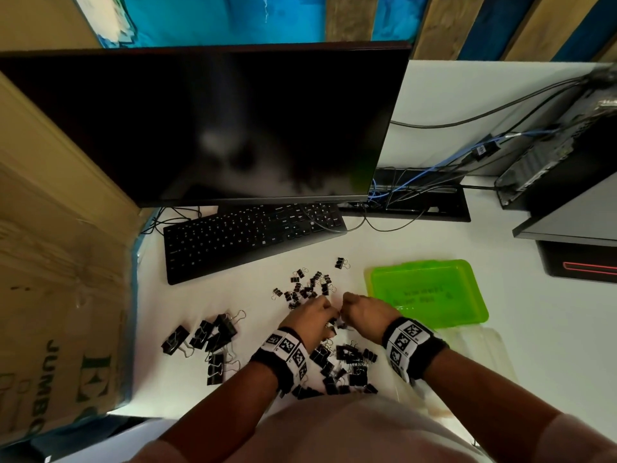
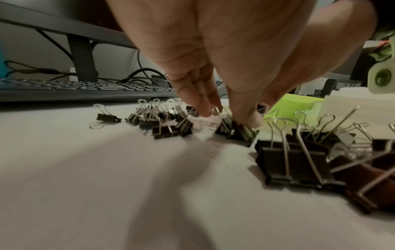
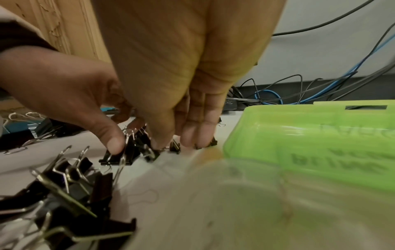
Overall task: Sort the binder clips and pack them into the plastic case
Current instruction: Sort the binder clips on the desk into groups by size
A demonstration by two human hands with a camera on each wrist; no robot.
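Note:
Black binder clips lie in three heaps on the white desk: large ones at left, small ones farther out, medium ones near my body. Both hands meet between the small and medium heaps. My left hand pinches a medium binder clip between thumb and fingers. My right hand points its fingers down at the desk, and a small binder clip sits between thumb and fingers. The clear plastic case stands at right, with its green lid beyond it.
A black keyboard and a dark monitor stand behind the clips. A cardboard box walls the left side. Cables and a computer fill the back right. One stray clip lies near the keyboard.

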